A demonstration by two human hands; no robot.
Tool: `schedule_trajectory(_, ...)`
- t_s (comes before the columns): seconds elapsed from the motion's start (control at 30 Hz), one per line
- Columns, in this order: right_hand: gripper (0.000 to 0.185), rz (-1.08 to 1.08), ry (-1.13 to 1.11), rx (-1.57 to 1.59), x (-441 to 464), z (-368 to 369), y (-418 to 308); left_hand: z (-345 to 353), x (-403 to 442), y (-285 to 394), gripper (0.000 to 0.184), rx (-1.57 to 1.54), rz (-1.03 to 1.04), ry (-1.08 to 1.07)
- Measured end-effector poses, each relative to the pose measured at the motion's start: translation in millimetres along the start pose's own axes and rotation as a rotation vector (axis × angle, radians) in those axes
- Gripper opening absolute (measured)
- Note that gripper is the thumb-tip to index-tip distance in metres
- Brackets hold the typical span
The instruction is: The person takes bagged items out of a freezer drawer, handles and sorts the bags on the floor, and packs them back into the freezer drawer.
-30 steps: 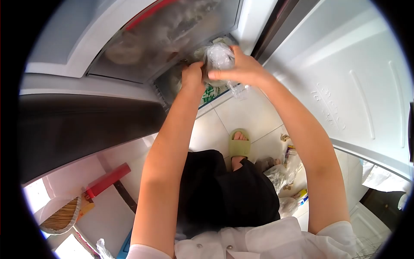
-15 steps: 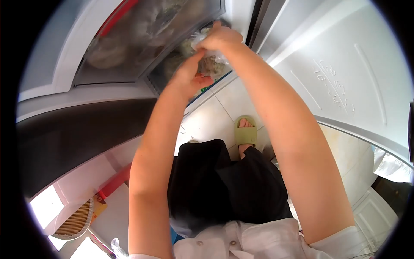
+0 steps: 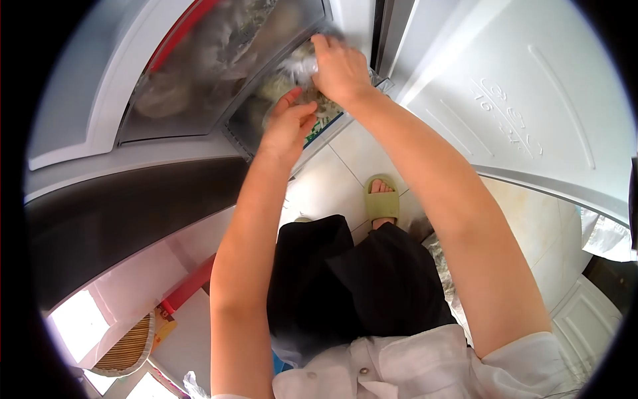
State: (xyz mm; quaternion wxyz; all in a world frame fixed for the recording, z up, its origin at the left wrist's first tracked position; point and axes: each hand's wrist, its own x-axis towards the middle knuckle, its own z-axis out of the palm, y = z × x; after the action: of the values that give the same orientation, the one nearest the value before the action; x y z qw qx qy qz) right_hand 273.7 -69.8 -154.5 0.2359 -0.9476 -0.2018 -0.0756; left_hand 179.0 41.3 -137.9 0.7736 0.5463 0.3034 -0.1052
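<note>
We see a white moulded refrigerator door [image 3: 565, 73] across the upper right of the frame and a frosted, see-through drawer front [image 3: 193, 100] at upper left. At upper centre is a filled, clear plastic drawer [image 3: 321, 141]. Over it are 2 bare hands: the right hand [image 3: 342, 72] bends over a crinkled clear plastic bag [image 3: 300, 66] inside; we cannot tell whether it grips. The left hand [image 3: 291, 125], lower left, has thumb and fingers parted.

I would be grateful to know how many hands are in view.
2: the left hand is over the open drawer, and the right hand is farther in, by the clear plastic bag. No other hand shows.
</note>
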Motion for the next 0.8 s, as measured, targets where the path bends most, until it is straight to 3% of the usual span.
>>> schedule_trajectory(0.03,0.066,0.008,0.072,0.003,-2.0,1.0,-1.3,-7.9,-0.6,4.1,0.053,0.052,-0.042,0.018)
schedule_trajectory(0.1,0.070,0.023,0.214,0.007,-8.1,-3.9,-5.6,-25.7,3.7,1.8,0.064,0.197,0.086,0.181)
schedule_trajectory(0.13,0.075,0.061,0.173,-0.025,-16.2,-16.2,-7.7,-31.3,5.9,2.3,0.068,0.301,0.145,0.261)
schedule_trajectory(0.17,0.074,0.070,-0.010,-0.080,-19.9,-31.4,-3.8,-35.3,7.8,2.4,0.071,0.403,0.204,0.343)
schedule_trajectory(0.23,0.073,0.096,-0.375,-0.194,-24.8,-53.8,6.5,-31.2,8.7,2.1,0.085,0.777,0.263,0.276)
schedule_trajectory(0.3,0.066,0.032,-0.394,-0.246,-25.2,-43.6,9.0,-16.3,7.6,2.6,0.091,1.280,0.263,0.179)
schedule_trajectory(0.33,0.062,-0.001,-0.401,-0.274,-22.4,-39.0,10.3,-6.3,8.3,-3.9,0.108,1.461,0.301,0.270)
schedule_trajectory(0.43,0.049,0.088,-0.215,-0.044,-13.0,-31.3,5.8,12.8,12.5,-4.9,0.120,1.367,0.426,0.308)
schedule_trajectory(0.47,0.045,0.120,-0.208,-0.020,-9.9,-28.3,3.7,14.2,15.3,3.4,0.118,1.401,0.374,0.253)
schedule_trajectory(0.6,0.046,0.066,-0.166,-0.072,-9.4,-20.0,6.5,7.2,20.1,-11.0,0.107,1.276,0.592,0.409)
schedule_trajectory(0.73,0.047,-0.060,-0.208,-0.086,-7.6,-38.6,29.8,-10.5,27.3,-10.5,0.096,1.291,0.819,0.410)
schedule_trajectory(0.77,0.047,-0.096,-0.199,-0.062,-3.4,-37.1,34.9,-10.4,31.1,-8.9,0.096,1.281,0.745,0.433)
schedule_trajectory(0.8,0.017,-0.274,0.191,0.058,3.9,-18.4,43.3,-5.9,34.6,-0.8,0.095,1.269,0.681,0.457)
